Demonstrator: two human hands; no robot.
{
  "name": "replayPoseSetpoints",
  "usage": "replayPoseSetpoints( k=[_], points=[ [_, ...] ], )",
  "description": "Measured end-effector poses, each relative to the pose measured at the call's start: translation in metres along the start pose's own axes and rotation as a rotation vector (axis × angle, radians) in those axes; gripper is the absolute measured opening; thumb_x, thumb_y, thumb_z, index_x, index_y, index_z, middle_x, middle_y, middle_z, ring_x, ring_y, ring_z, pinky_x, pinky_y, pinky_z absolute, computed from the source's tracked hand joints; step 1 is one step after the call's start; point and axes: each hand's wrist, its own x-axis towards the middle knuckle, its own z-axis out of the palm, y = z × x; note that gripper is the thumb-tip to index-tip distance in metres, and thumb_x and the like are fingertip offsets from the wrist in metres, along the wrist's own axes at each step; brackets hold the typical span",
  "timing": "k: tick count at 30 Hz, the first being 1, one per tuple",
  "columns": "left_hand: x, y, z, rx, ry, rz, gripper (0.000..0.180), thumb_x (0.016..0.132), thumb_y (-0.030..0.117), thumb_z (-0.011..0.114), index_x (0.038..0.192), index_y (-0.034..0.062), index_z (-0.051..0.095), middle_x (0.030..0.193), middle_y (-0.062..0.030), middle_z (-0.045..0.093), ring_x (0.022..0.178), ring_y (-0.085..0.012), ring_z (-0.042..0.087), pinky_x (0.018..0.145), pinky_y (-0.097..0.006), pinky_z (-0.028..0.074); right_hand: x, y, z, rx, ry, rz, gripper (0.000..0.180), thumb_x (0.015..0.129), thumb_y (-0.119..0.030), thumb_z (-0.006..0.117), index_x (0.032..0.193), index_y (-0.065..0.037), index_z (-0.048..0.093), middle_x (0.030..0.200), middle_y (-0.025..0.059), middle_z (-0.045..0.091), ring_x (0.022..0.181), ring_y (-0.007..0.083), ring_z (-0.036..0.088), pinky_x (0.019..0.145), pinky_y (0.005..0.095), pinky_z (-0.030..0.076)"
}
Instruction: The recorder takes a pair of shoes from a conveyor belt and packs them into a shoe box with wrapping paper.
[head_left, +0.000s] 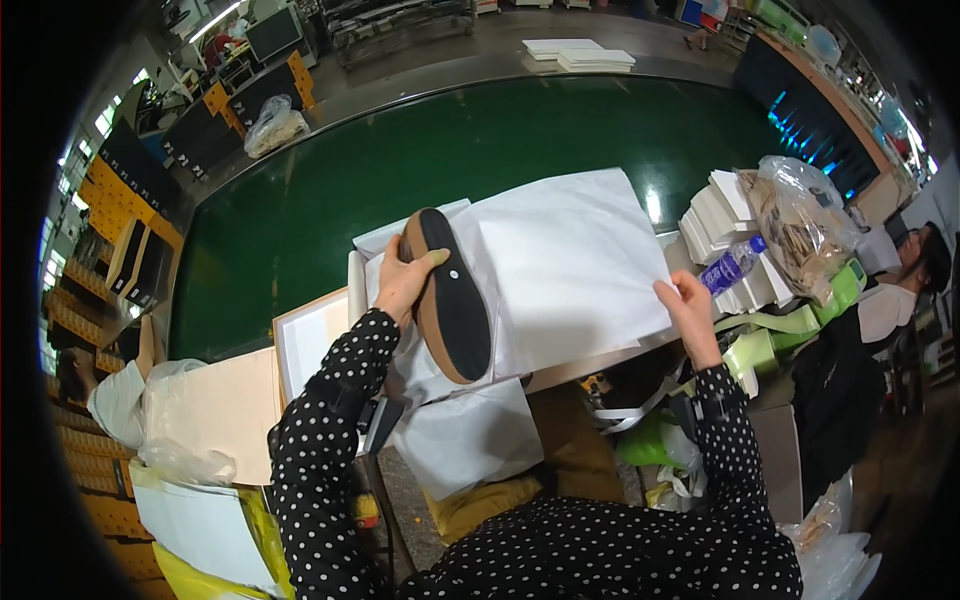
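My left hand (pixel 402 278) grips a brown shoe (pixel 457 310) by its toe end or heel end, I cannot tell which. Its black sole faces up, with a small white round spot on it. Beneath the shoe lies white tissue paper (pixel 570 265), spread to the right over the bench edge. The paper's right edge is pinched between the thumb and fingers of my right hand (pixel 690 310). Under the shoe and paper, an open white box (pixel 357 290) shows only in part. Another flap of tissue (pixel 470 440) hangs down toward my lap.
A green conveyor belt (pixel 330 170) runs beyond the box. On the right stand stacked white paper (pixel 715 215), a purple-labelled bottle (pixel 735 265) and a plastic bag (pixel 800 220). Cardboard (pixel 215 410) lies at left. One person (pixel 880 300) is at the right, another person's arm (pixel 125 390) at the left.
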Motion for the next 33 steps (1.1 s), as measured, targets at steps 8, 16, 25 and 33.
replayPoseSetpoints(
  k=[8, 16, 25, 33],
  points=[
    [0.047, -0.068, 0.038, 0.656, 0.146, 0.116, 0.099, 0.075, 0.059, 0.07, 0.15, 0.0068, 0.03, 0.13, -0.0219, 0.058, 0.122, -0.0366, 0.055, 0.101, -0.052, 0.042, -0.044, -0.092, 0.028, 0.416, -0.21, -0.039, 0.011, 0.094, -0.01, 0.06, 0.085, -0.003, 0.058, 0.08, -0.0012, 0.061, 0.069, 0.0042, 0.052, 0.065, 0.0201, 0.04],
    [0.063, -0.1, 0.031, 0.256, 0.007, 0.012, 0.068, 0.093, 0.039, 0.056, 0.145, -0.0005, 0.038, 0.144, -0.021, 0.048, 0.132, -0.0314, 0.047, 0.106, -0.037, 0.039, 0.015, -0.056, 0.117, 0.323, -0.383, -0.032, 0.023, 0.097, -0.019, 0.054, 0.103, 0.003, 0.058, 0.094, 0.0154, 0.065, 0.086, 0.0214, 0.064, 0.078, 0.0326, 0.05],
    [0.035, -0.036, -0.048, -0.635, -0.104, -0.131, 0.06, 0.101, 0.045, 0.045, 0.146, 0.0061, 0.041, 0.148, -0.0145, 0.043, 0.136, -0.0254, 0.041, 0.112, -0.032, 0.03, -0.009, -0.055, 0.277, -0.446, -0.288, -0.883, 0.056, 0.086, -0.027, 0.064, 0.134, -0.003, 0.049, 0.131, 0.0232, 0.051, 0.124, 0.0421, 0.046, 0.102, 0.0566, 0.035],
    [0.011, -0.054, -0.092, 1.216, 0.047, 0.841, 0.053, 0.094, 0.044, 0.055, 0.137, 0.013, 0.053, 0.15, -0.0166, 0.039, 0.141, -0.0364, 0.031, 0.115, -0.05, 0.025, -0.027, -0.068, 0.24, -0.523, -0.619, -0.855, 0.052, 0.087, -0.03, 0.064, 0.128, -0.001, 0.053, 0.135, 0.0226, 0.048, 0.129, 0.0405, 0.041, 0.1, 0.0559, 0.036]
  ],
)
